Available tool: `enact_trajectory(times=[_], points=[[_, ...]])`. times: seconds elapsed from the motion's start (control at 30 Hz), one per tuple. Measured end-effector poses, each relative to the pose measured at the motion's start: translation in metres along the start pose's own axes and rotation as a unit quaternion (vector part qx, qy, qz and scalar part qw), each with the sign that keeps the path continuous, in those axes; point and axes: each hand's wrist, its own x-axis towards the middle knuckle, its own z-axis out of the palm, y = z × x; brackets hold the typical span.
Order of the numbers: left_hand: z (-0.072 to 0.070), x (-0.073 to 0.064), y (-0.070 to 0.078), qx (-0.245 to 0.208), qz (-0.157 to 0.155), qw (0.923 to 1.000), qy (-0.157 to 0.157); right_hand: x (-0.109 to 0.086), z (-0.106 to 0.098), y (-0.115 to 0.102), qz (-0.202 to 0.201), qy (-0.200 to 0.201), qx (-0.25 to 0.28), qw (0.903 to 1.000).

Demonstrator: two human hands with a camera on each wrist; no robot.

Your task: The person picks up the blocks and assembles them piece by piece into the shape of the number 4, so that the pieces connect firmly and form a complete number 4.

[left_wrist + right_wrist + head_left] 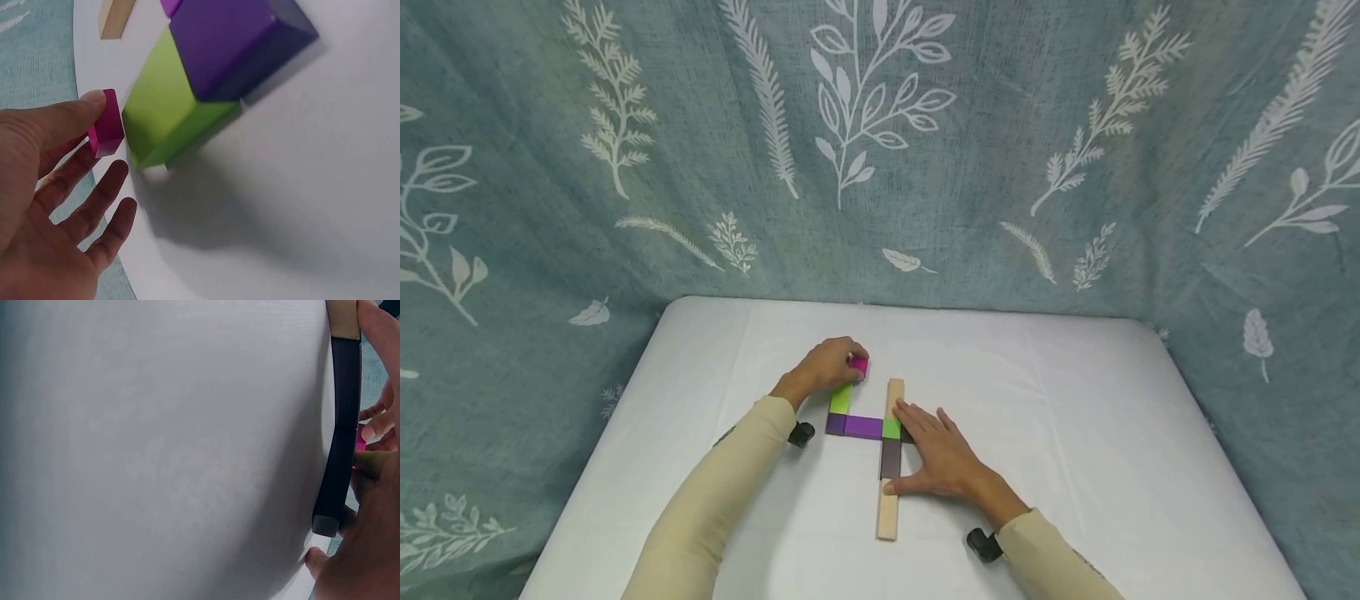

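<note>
My left hand (823, 367) pinches a small magenta block (109, 125) between thumb and fingers, beside the far end of a lime green block (840, 401). The other fingers are spread in the left wrist view. The lime block meets a dark purple block (836, 424), then a purple block (863, 427) leads right to a small green block (891, 428). My right hand (943, 454) lies spread over the row's right side. Its thumb rests at a near wooden block (887, 515), its fingertips by a far wooden block (895, 392). The palm partly hides a dark block (907, 436).
A dark brown block (891, 458) joins the green block to the near wooden one. White cloth covers the table (1060, 400). Behind it hangs a leaf-patterned teal curtain (985, 150). Black wrist devices (801, 433) sit under both forearms.
</note>
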Motion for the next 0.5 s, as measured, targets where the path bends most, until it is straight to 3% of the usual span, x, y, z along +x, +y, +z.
enact_trajectory(times=[0.23,0.5], points=[[-0.006,-0.001,-0.007,-0.016,-0.032,0.9994,-0.005,0.001,0.001,0.002,-0.002,0.005,-0.002,1.0],[-0.006,-0.004,-0.013,-0.016,-0.038,0.9991,-0.007,0.001,0.002,0.002,0.002,0.002,-0.002,1.0]])
